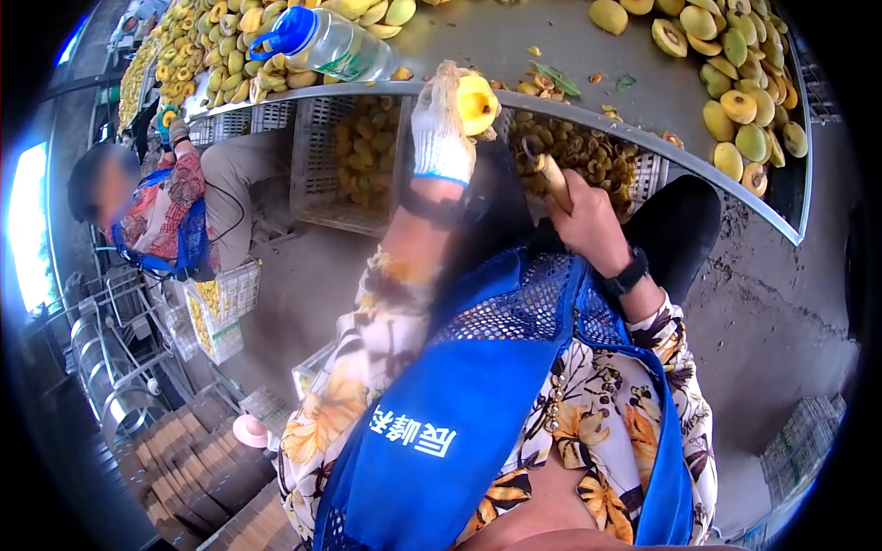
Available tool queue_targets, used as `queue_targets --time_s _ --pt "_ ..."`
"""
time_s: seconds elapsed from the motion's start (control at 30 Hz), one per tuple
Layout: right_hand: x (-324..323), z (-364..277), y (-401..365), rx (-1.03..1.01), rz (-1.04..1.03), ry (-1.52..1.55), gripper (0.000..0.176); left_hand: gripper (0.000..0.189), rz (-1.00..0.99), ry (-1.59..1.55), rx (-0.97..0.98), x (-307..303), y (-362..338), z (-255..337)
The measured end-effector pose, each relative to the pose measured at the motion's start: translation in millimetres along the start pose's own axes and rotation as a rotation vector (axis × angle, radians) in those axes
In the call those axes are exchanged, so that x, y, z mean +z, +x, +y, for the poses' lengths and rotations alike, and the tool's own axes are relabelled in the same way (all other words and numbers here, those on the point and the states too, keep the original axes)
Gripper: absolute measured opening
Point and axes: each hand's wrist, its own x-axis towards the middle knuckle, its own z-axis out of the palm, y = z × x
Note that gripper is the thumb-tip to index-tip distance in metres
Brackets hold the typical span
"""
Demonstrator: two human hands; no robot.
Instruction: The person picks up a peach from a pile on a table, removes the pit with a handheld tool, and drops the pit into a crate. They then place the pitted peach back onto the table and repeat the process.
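My left hand (443,124), in a white knit glove, is closed around a cut yellow peach (477,104) at the table's edge. The cut face with its hollow is turned toward my right side. Bare and closed, my right hand (593,220) grips the wooden handle of a small pitting tool (554,180). Its dark metal tip points up toward the table, apart from the peach; the tip's exact shape is blurred. Below the table edge, between and beyond my hands, a crate (650,174) holds many cut peach pieces.
Peach heaps (744,101) lie on the metal table (478,41) at right and far left. A blue-capped water bottle (344,48) lies near its edge. Another crate (344,216) stands underneath. A person (165,202) sits at left. Stacked cardboard (188,459) lies behind.
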Motion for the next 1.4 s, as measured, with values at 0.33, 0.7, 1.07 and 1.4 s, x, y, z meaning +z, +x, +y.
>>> queue_targets --time_s 0.33,0.7,1.07,1.4 --pt "-6.8 -10.6 9.6 -0.043 0.086 -0.042 0.015 0.02 -0.076 0.001 0.135 24.9 -18.1 -19.3" --pt "-0.3 -18.4 10.8 0.027 -0.052 0.139 0.016 0.017 -0.068 -0.094 -0.014 24.0 -17.1 -19.9" --pt "-19.9 -2.7 9.2 -0.027 -0.752 0.653 0.015 0.033 -0.383 -0.132 -0.27 10.7 -11.9 -14.7" --pt "-20.6 -14.3 13.8 -0.117 0.175 -0.049 0.022 0.019 -0.035 -0.077 -0.055 26.7 -15.5 -6.5"
